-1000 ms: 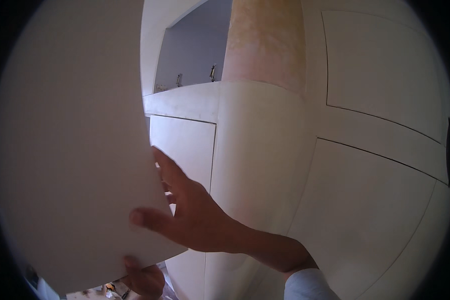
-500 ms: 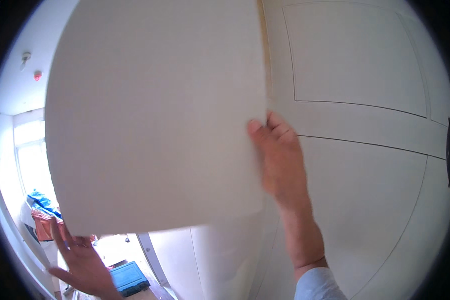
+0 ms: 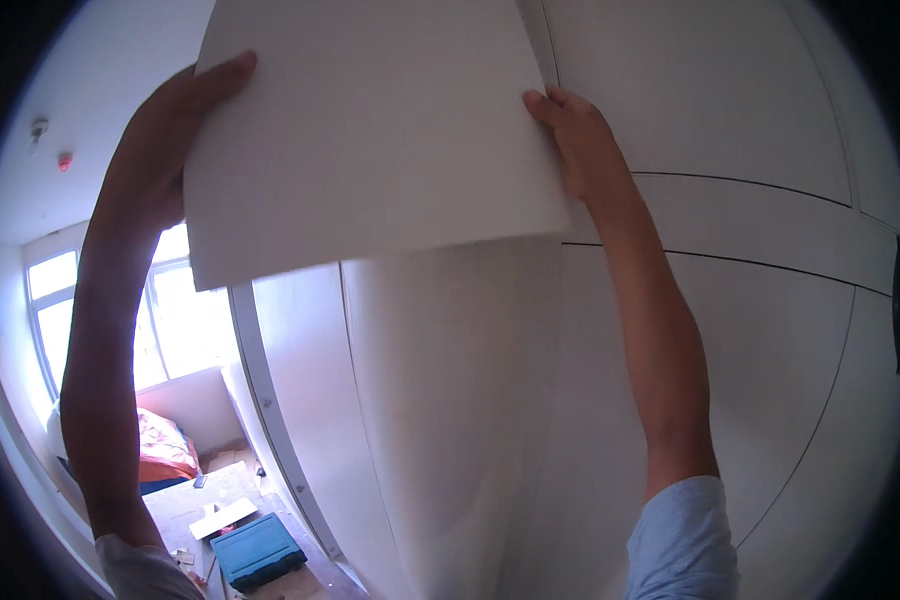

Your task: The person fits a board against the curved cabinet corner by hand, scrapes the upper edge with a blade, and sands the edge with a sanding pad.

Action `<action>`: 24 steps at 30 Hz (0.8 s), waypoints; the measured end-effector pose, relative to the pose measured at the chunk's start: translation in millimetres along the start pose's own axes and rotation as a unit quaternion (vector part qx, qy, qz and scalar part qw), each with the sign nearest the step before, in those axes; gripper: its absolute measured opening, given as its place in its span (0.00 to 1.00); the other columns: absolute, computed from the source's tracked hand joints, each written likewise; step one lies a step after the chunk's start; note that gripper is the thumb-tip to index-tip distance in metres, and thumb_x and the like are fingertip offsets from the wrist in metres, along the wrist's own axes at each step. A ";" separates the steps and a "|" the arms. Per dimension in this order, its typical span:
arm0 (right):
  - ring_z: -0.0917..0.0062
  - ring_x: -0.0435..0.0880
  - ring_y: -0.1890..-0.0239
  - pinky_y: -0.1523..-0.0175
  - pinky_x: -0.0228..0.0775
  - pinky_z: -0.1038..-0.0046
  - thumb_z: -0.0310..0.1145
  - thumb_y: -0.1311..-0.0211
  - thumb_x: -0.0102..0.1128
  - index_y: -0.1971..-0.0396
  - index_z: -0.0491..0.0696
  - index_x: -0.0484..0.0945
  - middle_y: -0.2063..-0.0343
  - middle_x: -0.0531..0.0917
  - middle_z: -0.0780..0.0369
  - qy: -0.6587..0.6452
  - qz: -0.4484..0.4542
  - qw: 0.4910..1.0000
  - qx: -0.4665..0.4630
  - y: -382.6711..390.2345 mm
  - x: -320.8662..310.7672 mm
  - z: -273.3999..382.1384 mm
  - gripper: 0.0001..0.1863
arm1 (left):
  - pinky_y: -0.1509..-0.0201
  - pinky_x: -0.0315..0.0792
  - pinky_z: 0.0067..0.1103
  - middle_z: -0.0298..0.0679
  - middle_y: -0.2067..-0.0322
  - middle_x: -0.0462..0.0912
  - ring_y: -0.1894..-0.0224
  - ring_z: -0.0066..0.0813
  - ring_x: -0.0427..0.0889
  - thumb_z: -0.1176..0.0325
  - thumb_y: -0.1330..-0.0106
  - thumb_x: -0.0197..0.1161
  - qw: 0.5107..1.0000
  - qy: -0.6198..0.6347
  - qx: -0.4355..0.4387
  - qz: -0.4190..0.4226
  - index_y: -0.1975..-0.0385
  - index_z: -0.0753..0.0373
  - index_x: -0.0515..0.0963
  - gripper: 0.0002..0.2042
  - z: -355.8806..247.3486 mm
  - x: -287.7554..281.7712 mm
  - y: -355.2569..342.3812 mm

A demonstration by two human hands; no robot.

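A plain white panel (image 3: 380, 140) is held up in front of me, its lower edge tilted slightly. My left hand (image 3: 195, 110) grips its left edge, thumb lying on the face towards me and the other fingers hidden behind. On the opposite edge, my right hand (image 3: 578, 135) has its thumb at the rim and its fingers curled round the back. Behind and right of the panel stand white cabinet fronts (image 3: 750, 400) with thin dark seams. The panel's top runs out of view.
On the floor at lower left lies a teal toolbox (image 3: 258, 550) near a white offcut (image 3: 223, 518). A window (image 3: 185, 320) and a heap of orange fabric (image 3: 165, 445) are beyond my left arm. A grey door frame (image 3: 280, 420) stands below the panel.
The panel has moved up and away from me. My left hand, formerly low near its bottom corner with fingers spread, has risen and taken hold of the left edge. My right hand rose too.
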State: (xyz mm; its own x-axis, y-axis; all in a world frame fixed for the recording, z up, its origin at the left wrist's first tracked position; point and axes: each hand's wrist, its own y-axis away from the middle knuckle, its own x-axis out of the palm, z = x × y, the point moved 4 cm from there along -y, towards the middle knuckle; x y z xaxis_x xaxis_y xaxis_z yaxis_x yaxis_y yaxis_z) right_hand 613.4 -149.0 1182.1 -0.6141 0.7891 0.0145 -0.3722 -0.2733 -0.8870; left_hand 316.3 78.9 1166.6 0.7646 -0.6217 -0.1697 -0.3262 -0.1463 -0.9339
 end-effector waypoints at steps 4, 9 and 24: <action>0.69 0.81 0.44 0.38 0.72 0.69 0.44 0.31 0.66 0.36 0.40 0.74 0.47 0.82 0.53 0.125 -0.014 0.991 -0.035 -24.5 -13.9 -4.6 0.31 | 0.46 0.82 0.37 0.54 0.51 0.81 0.49 0.45 0.84 0.38 0.36 0.67 0.996 -0.075 0.040 0.009 0.36 0.68 0.71 0.40 -11.7 14.8 -39.8; 0.66 0.80 0.39 0.35 0.71 0.66 0.43 0.30 0.63 0.35 0.45 0.75 0.41 0.80 0.53 0.457 0.008 0.872 -0.174 -36.7 -18.0 -6.4 0.28 | 0.49 0.83 0.37 0.59 0.51 0.81 0.52 0.50 0.85 0.53 0.30 0.64 0.997 -0.024 0.063 0.043 0.38 0.78 0.68 0.34 -8.7 33.2 -98.1; 0.63 0.79 0.36 0.33 0.70 0.63 0.37 0.31 0.61 0.33 0.50 0.73 0.38 0.80 0.53 0.497 0.088 0.857 -0.104 -50.3 -22.2 -43.8 0.27 | 0.51 0.86 0.37 0.62 0.50 0.81 0.54 0.49 0.87 0.67 0.25 0.57 0.998 0.059 0.018 0.019 0.41 0.87 0.67 0.25 -25.7 95.5 -96.8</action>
State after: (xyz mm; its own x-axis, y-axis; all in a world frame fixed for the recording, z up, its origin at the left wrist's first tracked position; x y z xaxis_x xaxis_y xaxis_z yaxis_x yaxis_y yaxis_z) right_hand 676.2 -128.7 1206.1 0.2859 0.8528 -0.4369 -0.1396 -0.4140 -0.8995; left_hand 406.6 13.9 1248.9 0.6806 -0.7132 -0.1680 -0.3307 -0.0944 -0.9390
